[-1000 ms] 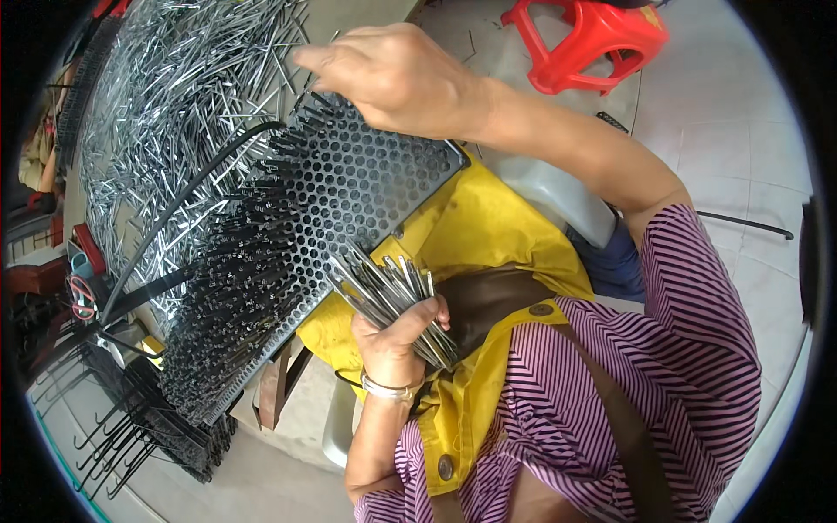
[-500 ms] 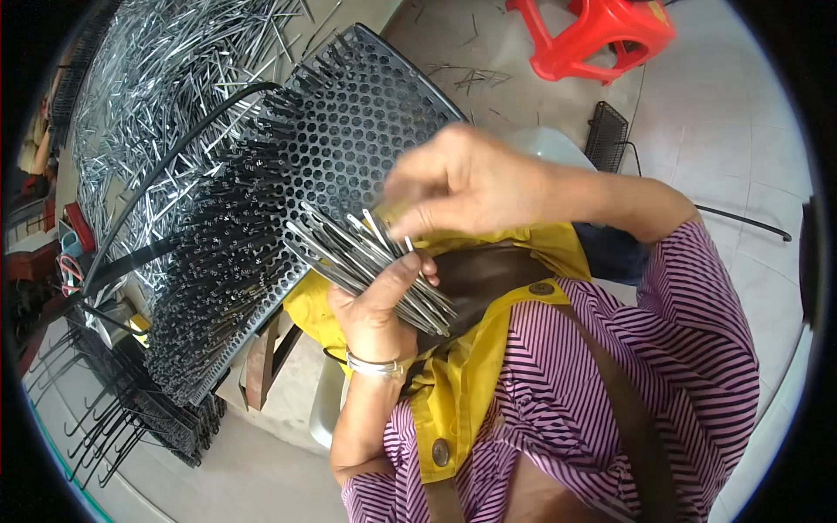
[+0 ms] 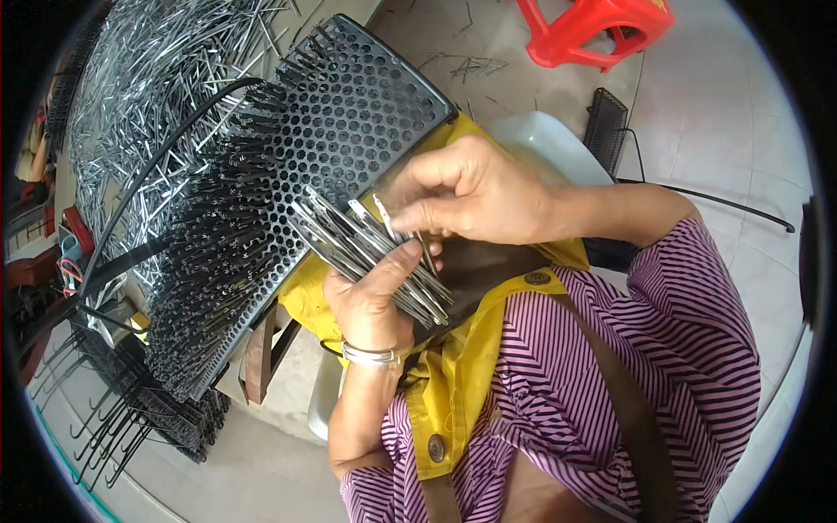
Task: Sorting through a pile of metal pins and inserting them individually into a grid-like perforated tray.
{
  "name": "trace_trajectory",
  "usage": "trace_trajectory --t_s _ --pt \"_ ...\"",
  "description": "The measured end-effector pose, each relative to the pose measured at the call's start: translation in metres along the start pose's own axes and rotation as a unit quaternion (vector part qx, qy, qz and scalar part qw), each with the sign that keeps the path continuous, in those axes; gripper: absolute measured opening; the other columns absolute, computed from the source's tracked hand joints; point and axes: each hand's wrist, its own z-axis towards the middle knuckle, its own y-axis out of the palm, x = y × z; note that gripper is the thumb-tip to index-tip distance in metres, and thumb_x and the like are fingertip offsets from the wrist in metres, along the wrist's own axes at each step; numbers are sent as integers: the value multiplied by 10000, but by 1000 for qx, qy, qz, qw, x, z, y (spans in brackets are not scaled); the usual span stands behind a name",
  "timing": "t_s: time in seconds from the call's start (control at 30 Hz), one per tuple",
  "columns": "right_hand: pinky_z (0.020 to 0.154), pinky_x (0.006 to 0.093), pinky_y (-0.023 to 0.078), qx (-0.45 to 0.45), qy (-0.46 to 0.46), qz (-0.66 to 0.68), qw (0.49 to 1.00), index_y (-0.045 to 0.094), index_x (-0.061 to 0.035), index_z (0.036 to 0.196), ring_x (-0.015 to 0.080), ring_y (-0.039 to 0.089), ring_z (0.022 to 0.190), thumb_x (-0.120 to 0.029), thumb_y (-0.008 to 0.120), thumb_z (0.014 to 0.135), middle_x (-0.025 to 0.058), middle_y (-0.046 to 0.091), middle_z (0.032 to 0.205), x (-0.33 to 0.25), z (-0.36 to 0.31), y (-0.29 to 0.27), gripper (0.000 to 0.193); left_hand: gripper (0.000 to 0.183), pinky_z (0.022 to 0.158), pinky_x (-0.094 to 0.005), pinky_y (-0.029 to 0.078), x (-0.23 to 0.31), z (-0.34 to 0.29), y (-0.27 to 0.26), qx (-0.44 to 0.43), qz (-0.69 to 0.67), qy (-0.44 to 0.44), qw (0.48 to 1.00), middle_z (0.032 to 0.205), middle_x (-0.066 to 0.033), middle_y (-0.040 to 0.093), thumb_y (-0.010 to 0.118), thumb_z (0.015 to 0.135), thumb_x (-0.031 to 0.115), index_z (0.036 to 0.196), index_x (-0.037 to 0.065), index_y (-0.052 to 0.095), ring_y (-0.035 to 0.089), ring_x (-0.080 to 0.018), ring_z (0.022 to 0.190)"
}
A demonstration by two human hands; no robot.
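Note:
My left hand [image 3: 375, 301] is wrapped round a bundle of thin silvery metal strips [image 3: 349, 240], which fan out slantwise over my lap. Their upper ends point toward a black perforated rack [image 3: 349, 113]. Right above the bundle, my right hand [image 3: 479, 192] has thumb and forefinger brought together at the end of one metal strip [image 3: 384, 212]; its fingertips are slightly blurred. The rack's left part is packed with dark upright strips [image 3: 218, 244], while rows of bare holes show at its right.
A large heap of loose silvery strips [image 3: 139, 113] covers the table behind the rack. Black hooked wire racks [image 3: 113, 418] stand low at the left. A red plastic stool [image 3: 597, 30] and a small black mesh basket [image 3: 606, 131] are at the far right. A yellow apron [image 3: 453, 410] covers my lap.
My right hand has moved slightly down and right, its fingers closing at a strip's end. The left hand still grips the bundle. The whole view has shifted a little.

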Motion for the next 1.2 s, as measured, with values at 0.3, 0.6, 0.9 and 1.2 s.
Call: trace_trajectory --t_s 0.3,0.6,0.9,1.2 --pt "538 212 458 12 -42 -27 999 556 34 785 82 557 579 -13 570 795 30 569 661 13 -3 -10 50 200 639 -283 502 -7 2 -1 79 40 15 996 756 -88 604 595 676 -91 864 -30 566 588 -177 639" --pt "513 223 487 300 -239 -152 911 582 13 810 105 577 554 -51 554 815 70 613 708 -54 37 -61 70 127 515 -303 474 -10 -2 -15 5 37 -3 999 673 -111 569 600 697 -69 797 -30 532 548 -199 554" --pt "493 184 401 199 -375 -246 871 562 15 767 41 519 566 -17 564 784 20 553 623 -58 84 -78 36 136 489 -287 471 -17 -1 -24 -26 30 2 999 668 -100 568 632 706 -49 809 -26 546 545 -186 545" --pt "462 219 394 93 -456 -325 823 560 15 784 72 517 523 -28 570 779 28 560 619 -52 108 -90 44 146 496 -283 468 -15 0 -22 -35 15 -9 999 675 -103 570 629 705 -56 821 -28 546 542 -186 547"
